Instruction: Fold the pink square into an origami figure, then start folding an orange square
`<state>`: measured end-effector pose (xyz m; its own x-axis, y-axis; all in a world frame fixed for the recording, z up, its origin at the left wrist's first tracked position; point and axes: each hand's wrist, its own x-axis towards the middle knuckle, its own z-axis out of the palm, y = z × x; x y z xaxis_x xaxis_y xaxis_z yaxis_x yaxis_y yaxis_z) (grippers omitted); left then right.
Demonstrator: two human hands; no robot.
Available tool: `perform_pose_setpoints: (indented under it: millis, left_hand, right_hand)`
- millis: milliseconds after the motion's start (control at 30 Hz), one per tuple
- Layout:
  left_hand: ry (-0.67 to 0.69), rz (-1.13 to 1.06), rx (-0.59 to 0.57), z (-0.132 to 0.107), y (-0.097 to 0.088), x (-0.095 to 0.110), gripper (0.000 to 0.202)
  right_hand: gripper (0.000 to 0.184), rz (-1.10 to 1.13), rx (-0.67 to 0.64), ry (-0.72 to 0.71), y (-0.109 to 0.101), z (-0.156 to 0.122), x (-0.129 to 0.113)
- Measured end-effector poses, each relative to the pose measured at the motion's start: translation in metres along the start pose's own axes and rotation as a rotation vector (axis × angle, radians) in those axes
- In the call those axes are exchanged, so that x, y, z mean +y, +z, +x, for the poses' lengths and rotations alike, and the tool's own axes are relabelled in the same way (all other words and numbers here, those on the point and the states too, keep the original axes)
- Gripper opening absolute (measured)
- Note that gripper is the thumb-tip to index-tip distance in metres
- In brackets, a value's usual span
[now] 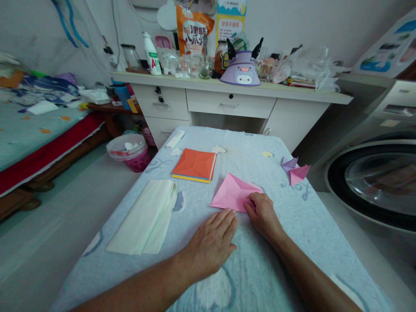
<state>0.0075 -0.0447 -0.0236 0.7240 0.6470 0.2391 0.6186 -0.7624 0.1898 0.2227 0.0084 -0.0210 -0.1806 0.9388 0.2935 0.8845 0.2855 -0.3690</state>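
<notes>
A pink sheet of origami paper (231, 193), marked with creases, lies on the cloth-covered table in front of me. My right hand (262, 212) has its fingers curled and pinches the sheet's near right edge between thumb and forefinger. Flat on the cloth, with fingers stretched out, my left hand (212, 240) rests its fingertips at the sheet's near edge. Beyond and to the left sits a stack of coloured paper (194, 164), an orange creased sheet on top. Two folded paper pieces, one purple (288, 164) and one pink (299, 174), stand at the right.
A folded pale green cloth or paper (144, 219) lies left of my hands. Behind it is a small white box (175, 139). A white desk (227, 100) with a purple visor (241, 69) stands beyond the table (260, 147). A washing machine (373, 173) is at the right, a pink bin (138, 161) at the left.
</notes>
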Motion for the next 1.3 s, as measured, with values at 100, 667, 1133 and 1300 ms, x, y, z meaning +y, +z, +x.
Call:
perform_pose_setpoints:
  millis: [100, 667, 1133, 1300]
  left_hand:
    - [-0.029, 0.022, 0.0, -0.001, 0.0, 0.002, 0.059]
    - [-0.101, 0.014, -0.033, -0.006, 0.003, 0.004, 0.066]
    - [-0.144, 0.029, -0.164, -0.008, -0.006, 0.002, 0.076]
    - [-0.152, 0.015, -0.191, -0.01, -0.011, 0.0, 0.081]
  right_hand:
    - [0.016, -0.006, -0.015, 0.004, -0.001, 0.0, -0.001]
    - [0.013, -0.019, -0.017, 0.022, -0.003, 0.0, -0.005]
    - [0.012, -0.027, -0.011, 0.013, 0.0, 0.0, -0.004]
    - [0.011, -0.029, -0.023, 0.042, -0.001, 0.0, -0.007]
